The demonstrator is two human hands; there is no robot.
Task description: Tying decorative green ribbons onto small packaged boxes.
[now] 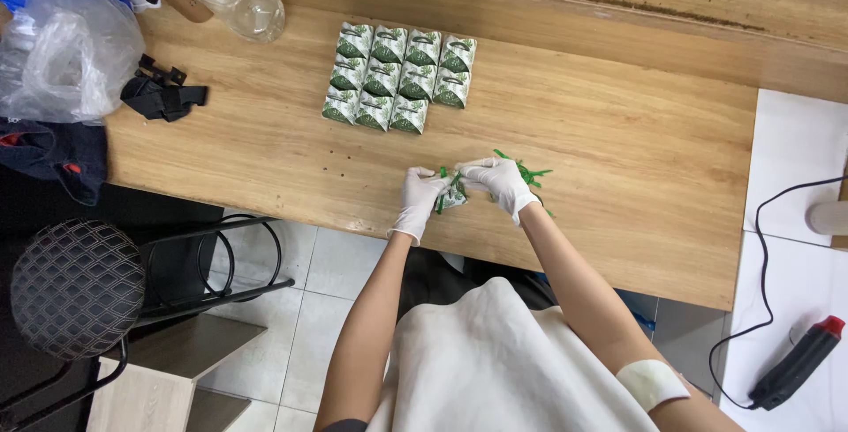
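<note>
Packet in hand: small green-and-white packet (452, 195), held up just over the near part of the wooden table (636, 176), pinched between both gloved hands.
Left hand: white-gloved left hand (417, 200), fingers closed on the packet's left end, wrist angled back toward the table edge.
Right hand: white-gloved right hand (500, 183), clasped over the packet's top and right side, touching the left hand's fingertips across it.
Ribbon: green ribbon strips (528, 172), spilling out from under the right hand, some lying on the wood just beyond the knuckles; one short piece hanging down at the packet's front.
Finished rows: block of matching green-and-white packets (399, 79), packed side by side in neat rows, farther back on the table, well apart from the hands.
Back left corner: crumpled clear plastic bags (71, 52) and a black strap clip (162, 96) near the table's left end.
Off to the right: glue gun, black with a red tip (799, 363), lying on a white surface beside the table, black cable looping away from it.
Below left: round black stool (78, 286) standing on the tiled floor.
Forearm: pale plaster (652, 384) stuck on the right arm.
</note>
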